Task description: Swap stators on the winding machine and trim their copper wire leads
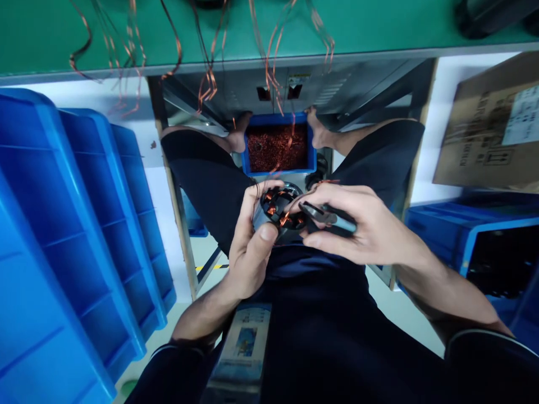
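Note:
My left hand (251, 247) is wrapped round a motor stator (269, 212), a metal ring with copper windings inside, held above my lap. My right hand (357, 224) grips a pair of cutting pliers (332, 217) with dark handles. The pliers' jaws are at the right rim of the stator, close to its copper wires. Loose wire ends rise from the stator near my right fingers. Whether the jaws are closed on a wire I cannot tell.
A blue bin (314, 160) full of copper wire scraps sits on the floor between my feet. Copper wires (210, 84) hang over the green bench edge (370, 39) ahead. Stacked blue crates (84, 224) stand at left; a cardboard box (471, 134) and blue crate (442, 224) at right.

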The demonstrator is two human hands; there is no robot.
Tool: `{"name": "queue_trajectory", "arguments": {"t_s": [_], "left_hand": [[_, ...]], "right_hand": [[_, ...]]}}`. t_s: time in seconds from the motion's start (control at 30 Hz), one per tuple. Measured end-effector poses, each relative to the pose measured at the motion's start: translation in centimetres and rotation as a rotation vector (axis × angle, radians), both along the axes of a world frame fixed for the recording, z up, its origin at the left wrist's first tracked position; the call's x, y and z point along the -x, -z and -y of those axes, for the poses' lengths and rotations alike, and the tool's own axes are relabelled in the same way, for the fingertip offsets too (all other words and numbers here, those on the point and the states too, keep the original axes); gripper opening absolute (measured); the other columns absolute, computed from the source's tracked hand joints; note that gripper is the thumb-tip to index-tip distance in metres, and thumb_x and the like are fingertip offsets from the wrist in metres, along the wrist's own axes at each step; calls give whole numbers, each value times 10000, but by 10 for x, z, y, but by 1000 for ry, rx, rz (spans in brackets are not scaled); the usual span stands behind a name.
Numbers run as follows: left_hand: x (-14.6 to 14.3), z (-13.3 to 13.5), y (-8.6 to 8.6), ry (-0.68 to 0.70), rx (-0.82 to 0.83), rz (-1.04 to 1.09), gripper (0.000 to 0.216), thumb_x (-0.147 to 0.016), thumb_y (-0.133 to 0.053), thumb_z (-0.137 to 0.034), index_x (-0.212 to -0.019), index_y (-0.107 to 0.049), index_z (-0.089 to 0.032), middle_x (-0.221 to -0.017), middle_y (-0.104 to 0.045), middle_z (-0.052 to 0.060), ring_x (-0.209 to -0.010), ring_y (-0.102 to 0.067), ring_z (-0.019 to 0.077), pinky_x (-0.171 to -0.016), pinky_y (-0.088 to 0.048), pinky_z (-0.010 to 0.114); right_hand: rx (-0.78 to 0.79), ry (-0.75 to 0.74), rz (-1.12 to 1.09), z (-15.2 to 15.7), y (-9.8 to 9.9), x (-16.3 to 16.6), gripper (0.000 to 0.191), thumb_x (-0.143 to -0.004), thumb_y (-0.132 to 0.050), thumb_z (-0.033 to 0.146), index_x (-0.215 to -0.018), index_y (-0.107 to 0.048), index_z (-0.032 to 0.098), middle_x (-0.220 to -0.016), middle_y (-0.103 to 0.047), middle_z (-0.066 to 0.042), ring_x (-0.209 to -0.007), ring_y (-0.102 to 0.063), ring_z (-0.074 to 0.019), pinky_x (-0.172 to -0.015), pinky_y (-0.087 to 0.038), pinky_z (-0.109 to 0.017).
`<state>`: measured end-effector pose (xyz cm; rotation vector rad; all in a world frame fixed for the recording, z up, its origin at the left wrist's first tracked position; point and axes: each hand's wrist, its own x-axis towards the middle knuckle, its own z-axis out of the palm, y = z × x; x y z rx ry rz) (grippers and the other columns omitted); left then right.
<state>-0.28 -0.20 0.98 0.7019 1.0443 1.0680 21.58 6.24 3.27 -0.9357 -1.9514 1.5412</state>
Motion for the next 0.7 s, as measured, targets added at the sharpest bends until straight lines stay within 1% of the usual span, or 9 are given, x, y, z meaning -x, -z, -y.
{"name": "queue_trajectory", "arguments": {"t_s": [0.03,0.1,0.17,0.2,0.3,0.37,0.53,0.63,0.7], "left_hand": [[-1,0,0,-31,-14,-4,547,-988,-693,-620,-1409,-626,-278,-1346,-614,96,-1253,-664,295,-1133,-576,447],[-1,0,1,-51,-41,-12,537,-997,-690,-613,-1407,-625,-272,-1326,-629,96,-1208,-687,283,-1073,-615,429],[0,2,1,-25,-46,-15,540,-1013,-677,-599,-1439,-600,-276,-1321,-651,104,-1224,-697,298,-1048,-635,448],[1,4,1,-11,-45,-25,548,-1018,-672,-595,-1455,-587,-276,-1332,-657,111,-1259,-689,312,-1067,-629,472],[2,8,2,-5,-64,-86,576,-1012,-693,-576,-1480,-577,-262,-1415,-634,133,-1361,-641,342,-1196,-542,540],[2,9,3,1,-90,-102,571,-1015,-699,-549,-1487,-578,-253,-1451,-617,139,-1373,-632,337,-1241,-495,542],[1,6,5,7,-123,-135,539,-1028,-676,-542,-1486,-575,-276,-1440,-621,113,-1340,-647,321,-1211,-520,522],[2,4,5,16,-139,-151,550,-1032,-661,-558,-1488,-572,-263,-1447,-616,121,-1340,-643,331,-1201,-523,532],[2,3,5,9,-149,-164,552,-1031,-663,-562,-1484,-576,-259,-1440,-615,121,-1326,-645,325,-1187,-531,515]], "right_hand": [[-22,6,88,4,-8,-3,394,-1016,-716,314,-1403,-679,247,-1119,-749,-59,-980,-714,-203,-888,-571,-320],[-69,-1,226,10,-21,-10,494,-1042,-614,243,-1533,-606,298,-1130,-738,-63,-995,-709,-212,-889,-593,-341],[-122,-3,293,13,-28,-16,575,-1024,-570,192,-1579,-573,342,-1131,-727,-68,-1018,-704,-233,-905,-614,-382],[-143,-2,313,14,-29,-17,608,-1009,-569,178,-1590,-564,357,-1149,-723,-72,-1042,-705,-246,-927,-621,-407],[-168,-16,353,14,-30,-18,670,-977,-572,158,-1610,-547,378,-1206,-717,-78,-1102,-706,-268,-988,-623,-452],[-163,-30,367,12,-31,-18,691,-968,-569,147,-1618,-537,379,-1209,-715,-74,-1107,-707,-261,-1000,-623,-443],[-149,-61,378,9,-31,-19,694,-965,-564,148,-1619,-537,377,-1205,-726,-72,-1093,-714,-256,-986,-630,-422],[-157,-66,404,8,-29,-22,683,-962,-565,153,-1615,-548,354,-1218,-725,-78,-1095,-717,-259,-1007,-627,-433],[-158,-64,401,7,-28,-23,689,-955,-572,150,-1613,-549,353,-1225,-719,-76,-1104,-714,-256,-1009,-626,-428]]}}
